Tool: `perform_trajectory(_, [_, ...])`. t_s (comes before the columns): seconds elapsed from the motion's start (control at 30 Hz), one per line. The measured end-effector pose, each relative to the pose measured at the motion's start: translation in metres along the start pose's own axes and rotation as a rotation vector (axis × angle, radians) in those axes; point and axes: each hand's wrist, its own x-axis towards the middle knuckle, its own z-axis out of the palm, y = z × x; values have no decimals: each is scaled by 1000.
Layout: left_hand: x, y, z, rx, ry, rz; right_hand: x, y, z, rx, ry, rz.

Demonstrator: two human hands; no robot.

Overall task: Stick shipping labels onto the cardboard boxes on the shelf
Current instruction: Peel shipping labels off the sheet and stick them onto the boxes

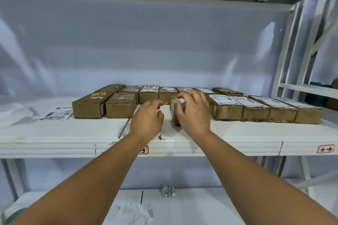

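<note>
One crooked press looked the likeliest fault: the middle box (174,113) stood skewed out of its row, so a label laid on it could land aslant or creased. A push from the right hand (193,113) might also slide it along the smooth shelf (73,139). That box was plain brown cardboard, small and oblong. Its top was hidden beneath the right hand, so whether it already bore a label I could not tell. The right hand lay curled over the top, thumb against the near left face, seemingly gripping it. Just left of the box, the left hand (147,118) had its fingers curled and thumb and forefinger drawn close; blur hid whether they held anything. Right of the box stood the labelled boxes (256,109). Left of it sat two bare boxes (120,106), and farther left a loose label sheet (54,114) lay flat. Behind it ran a back row (149,93).
</note>
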Motion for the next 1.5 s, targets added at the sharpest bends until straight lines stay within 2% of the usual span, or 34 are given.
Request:
perform_trajectory(0.07, [0, -9, -11, 175, 24, 78, 4, -23, 6, -5, -152, -125])
perform_trajectory(0.13, [0, -17, -25, 313, 40, 124, 8, -45, 13, 17, -350, -146])
perform_trajectory(0.2, [1, -29, -41, 394, 69, 131, 12, -65, 21, 58, -443, -123])
perform_trajectory(0.33, [0, -67, -77, 360, 230, 6, 15, -100, 39, 192, -533, -85])
perform_trajectory(0.43, [-1, -115, -102, 309, 297, -225, 11, -123, 55, 199, -676, -146])
perform_trajectory(0.53, [-4, -159, -119, 275, 224, -430, 3, -142, 74, 242, -783, -182])
perform_trajectory(0.67, [3, -189, -123, 451, -67, -522, -5, -167, 100, 308, -909, -214])
perform_trajectory(0.77, [9, -203, -121, 491, -142, -582, -11, -172, 118, 334, -921, -167])
perform_trajectory(0.9, [7, -196, -119, 519, -82, -550, -8, -162, 126, 607, -921, 193])
perform_trajectory(0.97, [4, -189, -120, 591, -30, -505, -6, -159, 126, 700, -895, 299])
perform_trajectory(1.13, [1, -187, -120, 713, -6, -428, -9, -161, 126, 656, -863, 301])
perform_trajectory(1.27, [-3, -183, -121, 667, 61, -385, -9, -161, 124, 641, -840, 314])
perform_trajectory(1.37, [-8, -181, -124, 605, 169, -395, -10, -160, 123, 631, -835, 314])
perform_trajectory(1.5, [-14, -174, -128, 461, 398, -520, -9, -159, 125, 625, -831, 333])
